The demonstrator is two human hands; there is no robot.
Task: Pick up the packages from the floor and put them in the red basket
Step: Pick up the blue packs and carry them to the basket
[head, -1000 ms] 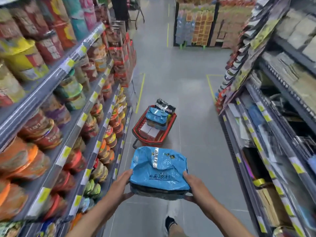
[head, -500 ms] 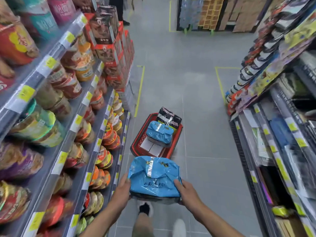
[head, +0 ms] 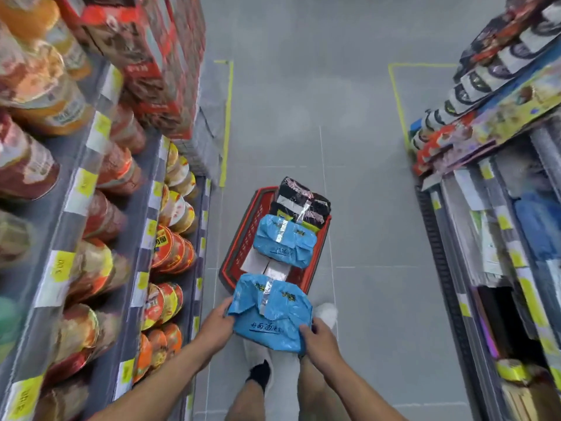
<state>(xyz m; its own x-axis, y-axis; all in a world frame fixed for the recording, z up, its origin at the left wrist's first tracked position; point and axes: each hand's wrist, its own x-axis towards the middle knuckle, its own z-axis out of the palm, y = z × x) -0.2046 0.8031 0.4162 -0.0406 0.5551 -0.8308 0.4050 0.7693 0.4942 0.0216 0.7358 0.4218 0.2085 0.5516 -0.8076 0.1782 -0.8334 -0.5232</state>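
Blue package (head: pixel 270 314) sits between both your hands, held up off the grey floor (head: pixel 303 101), its far edge overlapping the near rim of the red basket (head: pixel 239 238) in this view. Your left hand (head: pixel 217 325) grips the left edge, thumb on top. Your right hand (head: pixel 318 338) grips the lower right corner, fingers curled over it. The basket holds a second blue package (head: pixel 283 243) with black packages (head: pixel 303 199) behind it. Noodle-cup shelves (head: pixel 91 183) are on your left.
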